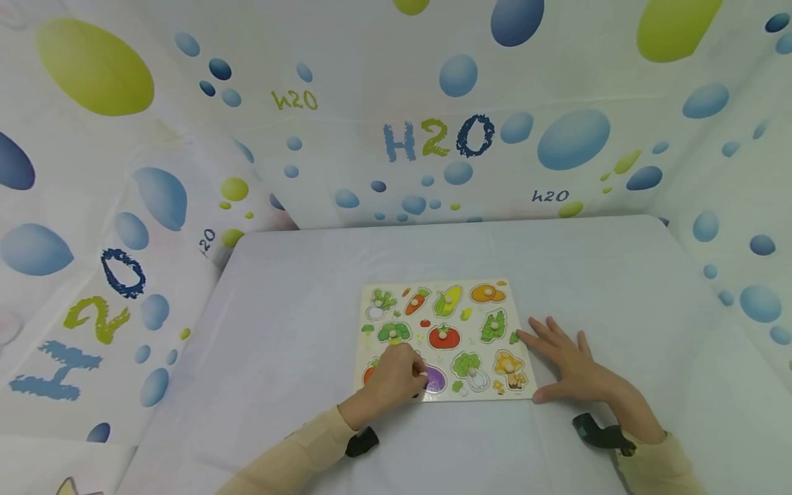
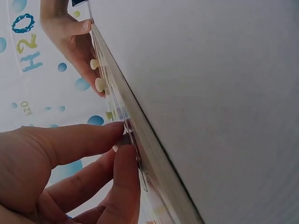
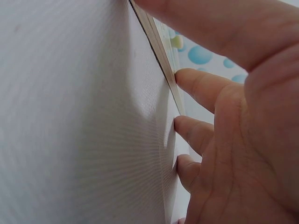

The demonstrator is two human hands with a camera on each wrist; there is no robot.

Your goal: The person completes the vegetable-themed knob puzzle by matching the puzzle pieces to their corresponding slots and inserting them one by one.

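Note:
A wooden vegetable peg puzzle board (image 1: 445,357) lies flat on the table. Over its front left part, my left hand (image 1: 392,378) pinches the purple eggplant piece (image 1: 436,379) at its knob between thumb and fingers. In the left wrist view, the fingertips (image 2: 122,156) hide most of that knob. The piece appears to sit in or against the board; which of these I cannot tell. My right hand (image 1: 572,368) has its fingers spread at the board's right edge, thumb touching the front right corner. The right wrist view shows a fingertip (image 3: 184,77) against the edge.
Other knobbed pieces sit on the board, among them a tomato (image 1: 444,337), broccoli (image 1: 394,333), corn (image 1: 448,301), cabbage (image 1: 471,371) and mushroom (image 1: 510,370). A white cloth (image 1: 297,309) covers the table. Printed curtains stand behind and at both sides. Each wrist carries a black device (image 1: 600,434).

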